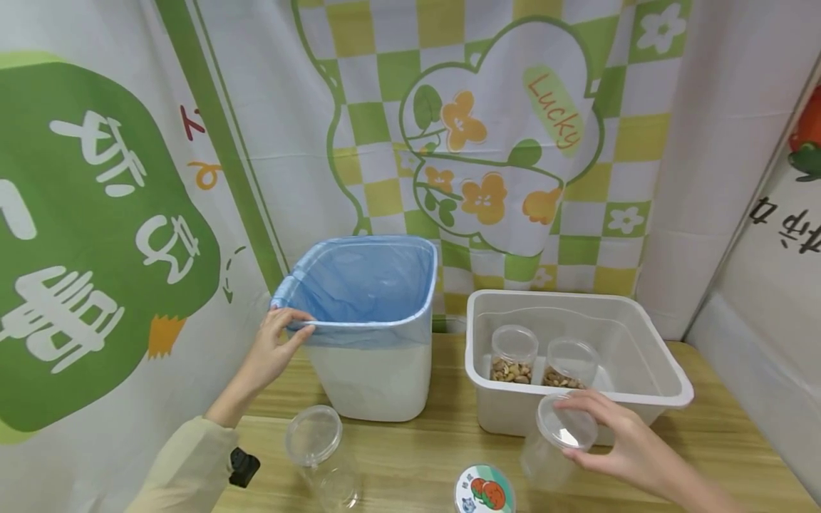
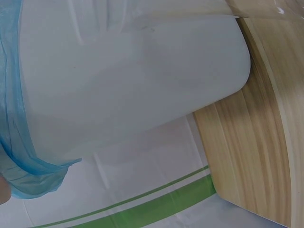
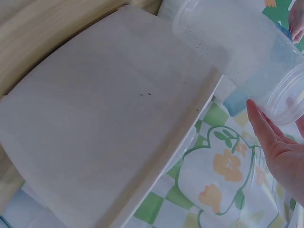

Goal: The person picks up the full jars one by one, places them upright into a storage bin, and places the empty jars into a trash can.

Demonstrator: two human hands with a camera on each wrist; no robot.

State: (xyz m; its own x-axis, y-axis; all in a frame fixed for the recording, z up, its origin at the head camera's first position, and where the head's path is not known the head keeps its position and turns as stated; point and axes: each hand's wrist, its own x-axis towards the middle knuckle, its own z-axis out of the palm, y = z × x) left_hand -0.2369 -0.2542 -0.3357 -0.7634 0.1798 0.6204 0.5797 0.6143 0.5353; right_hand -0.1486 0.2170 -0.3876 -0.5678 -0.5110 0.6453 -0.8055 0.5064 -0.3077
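A white trash bin stands on the table, lined with a blue plastic bag folded over its rim. At the near left corner, my left hand holds this lined rim between fingers and thumb; only a fingertip shows beside the bag in the left wrist view. My right hand grips a clear plastic jar around its lid, just in front of the white tub. In the right wrist view the jar looks see-through, with no contents visible.
Inside the tub are two clear jars, a left one and a right one, both partly filled with nuts. Another clear jar stands before the bin. A round lid with a fruit picture lies at the front edge of view.
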